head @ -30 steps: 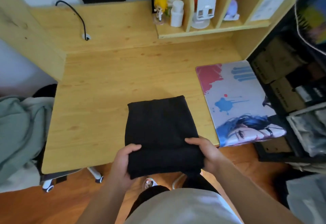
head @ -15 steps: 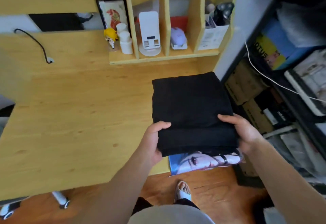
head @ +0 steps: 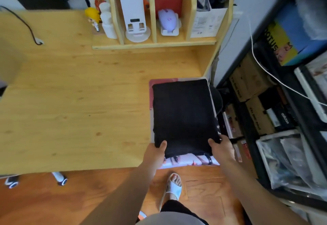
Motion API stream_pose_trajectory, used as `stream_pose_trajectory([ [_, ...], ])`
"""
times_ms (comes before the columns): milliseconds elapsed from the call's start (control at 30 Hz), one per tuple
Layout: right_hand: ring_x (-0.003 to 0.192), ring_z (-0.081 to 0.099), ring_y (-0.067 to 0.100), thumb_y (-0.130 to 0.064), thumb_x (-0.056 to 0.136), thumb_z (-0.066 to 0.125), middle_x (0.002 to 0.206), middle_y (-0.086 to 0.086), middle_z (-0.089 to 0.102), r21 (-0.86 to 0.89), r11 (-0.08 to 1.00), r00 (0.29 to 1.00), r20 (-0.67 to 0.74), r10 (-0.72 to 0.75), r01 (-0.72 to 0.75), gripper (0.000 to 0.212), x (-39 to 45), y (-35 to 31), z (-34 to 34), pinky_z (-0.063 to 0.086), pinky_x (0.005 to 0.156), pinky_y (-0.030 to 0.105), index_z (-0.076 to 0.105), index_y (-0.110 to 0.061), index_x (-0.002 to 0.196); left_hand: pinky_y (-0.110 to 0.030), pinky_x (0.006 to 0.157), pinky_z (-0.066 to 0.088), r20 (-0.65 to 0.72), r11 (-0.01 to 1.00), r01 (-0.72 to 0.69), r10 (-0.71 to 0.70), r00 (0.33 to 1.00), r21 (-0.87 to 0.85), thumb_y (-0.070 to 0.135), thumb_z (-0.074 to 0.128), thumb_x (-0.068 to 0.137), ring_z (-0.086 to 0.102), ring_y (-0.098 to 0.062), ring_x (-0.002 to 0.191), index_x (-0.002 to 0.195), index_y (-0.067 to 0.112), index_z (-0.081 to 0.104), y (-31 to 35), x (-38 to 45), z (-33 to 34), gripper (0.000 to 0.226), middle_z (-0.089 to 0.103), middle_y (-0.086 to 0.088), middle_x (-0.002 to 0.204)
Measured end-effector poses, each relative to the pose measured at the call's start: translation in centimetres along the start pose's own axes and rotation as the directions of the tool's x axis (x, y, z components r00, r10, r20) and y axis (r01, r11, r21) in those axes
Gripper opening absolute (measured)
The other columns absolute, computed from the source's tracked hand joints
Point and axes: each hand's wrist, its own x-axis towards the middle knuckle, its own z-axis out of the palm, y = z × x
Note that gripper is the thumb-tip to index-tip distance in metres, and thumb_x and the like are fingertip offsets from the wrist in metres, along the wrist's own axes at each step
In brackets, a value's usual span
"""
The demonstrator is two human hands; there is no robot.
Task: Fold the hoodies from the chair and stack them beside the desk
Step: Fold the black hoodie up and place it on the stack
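1. Head view, looking straight down: a folded black hoodie (head: pixel 184 115) lies as a neat rectangle on the printed mouse mat (head: pixel 187 161) at the right end of the wooden bench (head: pixel 74 104).
2. Left hand (head: pixel 155 151) has the near-left corner of the hoodie, thumb on top and the other fingers tucked underneath, so that grip is closed on the fabric.
3. Right hand (head: pixel 222 147) does the same at the near-right corner, thumb over the top edge, grip pinched on the cloth.
4. The hoodie covers most of the mat; only a strip of the artwork shows along the near edge, plus a sliver on the left and far sides.
5. Back of the bench has a shelf unit (head: pixel 154 44) with a white stand (head: pixel 134 16), a lilac mouse (head: pixel 168 20), a white bottle (head: pixel 107 23) and a little yellow-haired figure (head: pixel 92 16).
6. A black cable (head: pixel 23 23) snakes across the far left of the bench.
7. Right of the bench there's a dark rack (head: pixel 276 101) stuffed with cardboard boxes.
8. Down on the wood floor (head: pixel 53 198), one foot in a white slipper (head: pixel 172 186).
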Motion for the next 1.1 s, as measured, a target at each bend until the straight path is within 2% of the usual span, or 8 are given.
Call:
stream_pose_trajectory([
  [100,0.130,0.041,0.043,-0.020,0.094,0.061,0.145,0.021,0.041,-0.381,0.916,0.975,-0.124,-0.184,0.125,0.061,-1.4,0.4,0.9,0.040,0.104,0.048,0.035,-0.010,0.148,-0.043,0.089,0.057,0.090,0.859,-0.085,0.045,0.995,0.506,0.053,0.047,0.101,0.069,-0.033,0.101,0.119,0.010,0.063,-1.4,-0.4,-1.3,0.050,0.069,-0.013,0.112],
  [200,0.143,0.027,0.038,-0.022,0.092,0.057,0.159,0.017,0.024,-0.647,0.577,0.759,0.006,-0.651,0.499,0.073,-1.9,0.0,2.8,0.034,0.113,0.050,0.025,-0.014,0.156,-0.038,0.092,0.049,0.022,0.684,-0.143,0.183,0.983,0.716,0.049,0.037,0.106,0.064,-0.031,0.113,0.124,0.010,0.060,-2.1,-1.1,-2.7,0.049,0.066,-0.011,0.121],
  [333,0.154,-0.003,0.034,-0.050,0.104,0.035,0.167,0.006,-0.017,-0.787,0.257,0.781,0.399,-0.481,0.560,0.077,-2.1,-0.4,5.6,0.010,0.125,0.051,-0.010,-0.022,0.160,-0.037,0.088,0.049,0.111,0.488,-0.297,0.373,0.921,0.821,0.041,0.038,0.105,0.065,-0.030,0.107,0.128,0.015,0.049,-3.2,-2.0,-4.3,0.036,0.066,-0.007,0.116],
  [533,0.152,-0.008,0.041,-0.032,0.100,0.048,0.165,0.014,-0.022,-0.858,0.298,0.898,0.342,-0.277,0.419,0.087,-8.1,0.3,8.0,0.012,0.124,0.049,-0.015,-0.018,0.158,-0.040,0.095,0.052,0.236,0.634,-0.313,0.206,0.950,0.707,0.038,0.041,0.100,0.063,-0.026,0.107,0.123,0.017,0.057,-6.1,-1.2,-11.6,0.036,0.065,-0.006,0.123],
  [667,0.150,0.011,0.036,-0.020,0.095,0.048,0.165,0.015,0.002,-0.814,0.437,0.921,0.292,-0.259,0.381,0.066,-14.3,-2.8,13.2,0.020,0.122,0.045,0.021,-0.015,0.155,-0.033,0.085,0.047,0.299,0.641,-0.356,0.202,0.933,0.679,0.030,0.038,0.106,0.058,-0.025,0.107,0.115,0.009,0.056,-9.7,-1.4,-21.9,0.029,0.059,-0.004,0.123],
  [800,0.138,0.033,0.033,-0.023,0.098,0.044,0.155,0.010,0.031,-0.633,0.414,0.750,0.473,-0.463,0.655,0.054,-23.4,-10.8,24.2,0.037,0.111,0.042,0.037,-0.020,0.150,-0.033,0.064,0.040,0.099,0.839,-0.227,0.205,0.974,0.494,0.026,0.044,0.103,0.060,-0.039,0.089,0.111,-0.001,0.059,-14.0,-2.5,-34.9,0.032,0.064,-0.024,0.107],
  [867,0.139,0.033,0.032,-0.026,0.102,0.042,0.155,0.009,0.033,-0.528,0.371,0.645,0.590,-0.487,0.764,0.050,-28.8,-14.6,30.1,0.040,0.109,0.042,0.036,-0.020,0.152,-0.034,0.060,0.037,0.033,0.876,-0.231,0.240,0.970,0.424,0.027,0.046,0.105,0.052,-0.026,0.065,0.109,0.006,0.061,-16.4,-4.0,-41.9,0.027,0.062,-0.016,0.090],
  [1100,0.130,0.048,0.029,-0.032,0.103,0.045,0.143,0.009,0.047,-0.326,0.143,0.355,0.824,-0.441,0.934,0.042,-42.5,-21.7,45.1,0.041,0.102,0.033,0.049,-0.021,0.144,-0.025,0.063,0.047,-0.366,0.972,-0.203,0.233,0.901,0.119,0.026,0.052,0.101,0.059,-0.012,0.075,0.103,0.017,0.066,-25.5,-7.8,-60.1,0.016,0.068,0.000,0.091],
])
